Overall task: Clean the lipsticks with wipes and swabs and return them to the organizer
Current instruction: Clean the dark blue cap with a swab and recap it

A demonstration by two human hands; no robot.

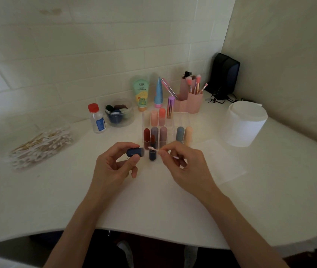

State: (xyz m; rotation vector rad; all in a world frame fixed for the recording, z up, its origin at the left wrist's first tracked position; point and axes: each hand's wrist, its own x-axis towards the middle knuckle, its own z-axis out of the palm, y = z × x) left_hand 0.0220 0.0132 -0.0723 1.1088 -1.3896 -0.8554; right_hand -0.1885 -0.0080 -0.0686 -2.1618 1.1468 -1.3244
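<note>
Partly hidden: swab [154,149] in right hand [182,168], cap [134,152] in left hand [113,168].

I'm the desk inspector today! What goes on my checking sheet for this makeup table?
Surface: white table, one wipe sheet at right.
Job's things: uncapped navy lipstick upright before the clear organizer; cotton swabs heaped at left; wipe roll at right.
Clutter: red-capped bottle, sponge jar, green tube, blue tube, pink brush holder.
Hands: left hand grips navy cap; right hand pinches a swab at the lipstick.
Cables: black cable tangled in corner.
Surroundings: tiled wall, black bag.
</note>
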